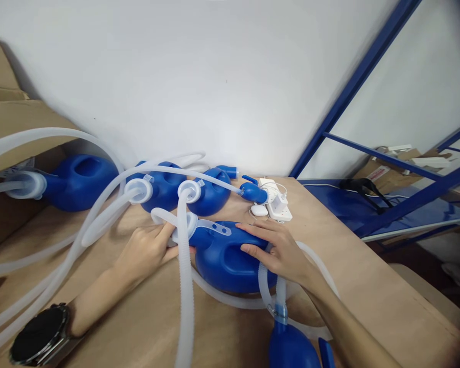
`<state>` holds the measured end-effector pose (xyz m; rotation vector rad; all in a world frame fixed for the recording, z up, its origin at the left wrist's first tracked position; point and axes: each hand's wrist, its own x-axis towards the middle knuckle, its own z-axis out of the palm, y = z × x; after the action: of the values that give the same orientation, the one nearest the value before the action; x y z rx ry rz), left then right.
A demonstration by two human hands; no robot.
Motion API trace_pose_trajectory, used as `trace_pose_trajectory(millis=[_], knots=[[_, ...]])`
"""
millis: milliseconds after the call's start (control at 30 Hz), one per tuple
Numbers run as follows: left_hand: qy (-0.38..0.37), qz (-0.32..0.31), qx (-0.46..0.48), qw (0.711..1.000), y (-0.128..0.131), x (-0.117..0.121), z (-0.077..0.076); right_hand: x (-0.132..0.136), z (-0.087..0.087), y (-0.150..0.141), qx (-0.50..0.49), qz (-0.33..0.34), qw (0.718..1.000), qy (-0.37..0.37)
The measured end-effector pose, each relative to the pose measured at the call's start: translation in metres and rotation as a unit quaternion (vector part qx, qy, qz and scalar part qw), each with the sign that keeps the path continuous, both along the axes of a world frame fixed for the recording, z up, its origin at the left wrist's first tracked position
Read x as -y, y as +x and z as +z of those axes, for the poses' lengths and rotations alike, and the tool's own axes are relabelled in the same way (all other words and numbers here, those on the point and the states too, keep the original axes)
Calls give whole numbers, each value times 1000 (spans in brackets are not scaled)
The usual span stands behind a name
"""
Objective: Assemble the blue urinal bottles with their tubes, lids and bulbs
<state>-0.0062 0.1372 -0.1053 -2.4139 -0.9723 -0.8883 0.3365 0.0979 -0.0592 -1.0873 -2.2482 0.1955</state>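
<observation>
In the head view, the left hand [145, 250] closes narrowly around the white hose collar [187, 227] of a blue plastic canister [226, 263] lying on the plywood bench [368, 291]; the right hand [278, 250] rests spread flat on the canister's top, not gripping

And there was the left hand [145, 250], curled inward at near left, while the right hand [272, 250] lay spread, fingers splayed, reaching in from near right!
</observation>
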Motion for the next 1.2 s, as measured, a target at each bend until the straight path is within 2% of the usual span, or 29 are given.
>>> trace_pose_trajectory(millis=[133,300,467,733,867,1000,1100,1200], knots=[[-9,9,31,999,4,2,-7,3,0,1,-17,4,1000,-5],[-60,-36,45,996,-1,2,-10,3,2,1,-12,12,1000,-26],[-91,-71,70,991,-5,1,-5,1,3,1,-5,16,999,-47],[-84,-102,78,988,-1,-3,11,0,4,1,-18,17,998,-59],[-60,-69,41,995,-2,-1,12,1,5,-1,-38,9,996,-74],[-43,1,-18,999,1,5,15,1,3,-1,-51,-16,995,-86],[-40,41,-61,997,5,11,25,0,4,-1,-47,-26,994,-95],[-11,73,-97,993,10,21,43,-2,12,-4,-20,-51,994,-91]])
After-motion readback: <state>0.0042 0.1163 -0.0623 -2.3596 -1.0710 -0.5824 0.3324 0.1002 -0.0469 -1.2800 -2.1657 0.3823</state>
